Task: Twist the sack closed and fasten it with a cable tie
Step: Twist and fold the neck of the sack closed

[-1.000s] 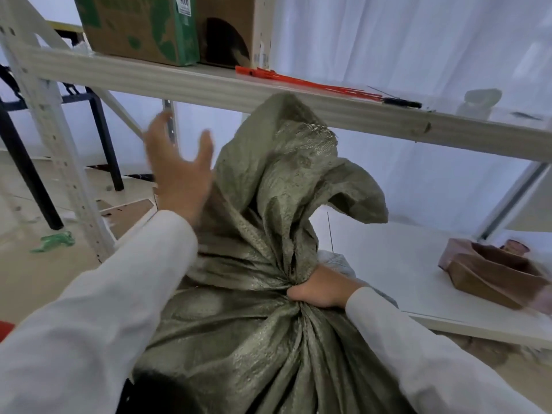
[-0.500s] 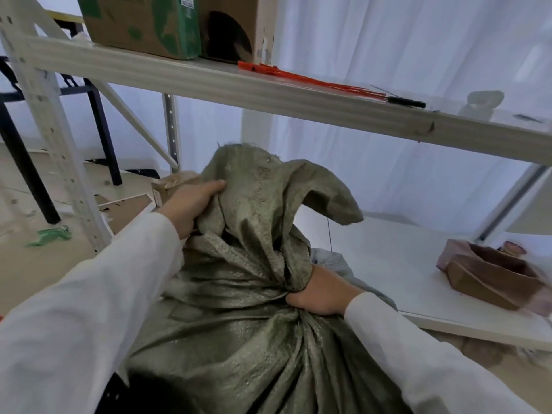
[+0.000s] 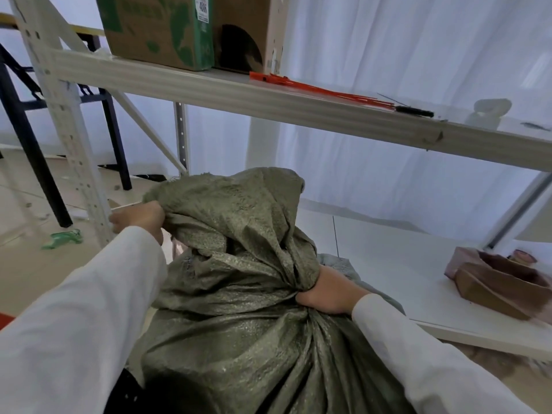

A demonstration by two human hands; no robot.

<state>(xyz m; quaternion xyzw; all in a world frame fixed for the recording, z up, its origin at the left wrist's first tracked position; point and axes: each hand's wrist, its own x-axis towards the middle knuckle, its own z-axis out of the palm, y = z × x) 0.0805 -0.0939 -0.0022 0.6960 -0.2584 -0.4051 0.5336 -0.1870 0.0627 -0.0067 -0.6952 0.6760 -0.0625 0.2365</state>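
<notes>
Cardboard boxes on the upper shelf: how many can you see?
2: a green-printed box at the shelf's left, and a plain brown box touching its right side. Others may sit out of frame.

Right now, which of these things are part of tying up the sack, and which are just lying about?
Part of the job:
sack
left hand
right hand
orange cable ties

Just lying about:
cardboard box
brown tray
green scrap
</notes>
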